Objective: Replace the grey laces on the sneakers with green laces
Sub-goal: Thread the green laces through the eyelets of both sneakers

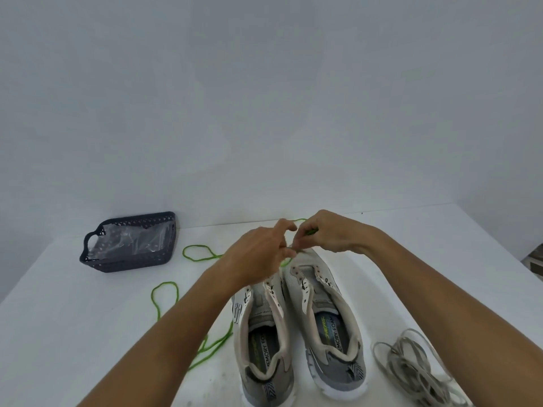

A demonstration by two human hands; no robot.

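Observation:
Two grey sneakers stand side by side on the white table, toes away from me, both without laces: the left sneaker (264, 342) and the right sneaker (326, 321). My right hand (326, 230) pinches a green lace (310, 231) just above the right sneaker's toe end. My left hand (261, 254) is beside it with curled fingers touching the same lace near the front eyelets. More green lace (164, 292) loops over the table to the left. A heap of grey laces (411, 368) lies at the right of the sneakers.
A dark plastic basket (129, 262) holding a clear plastic bag sits at the back left of the table. The table's far edge meets a plain wall. A brown object (536, 259) shows past the table's right edge.

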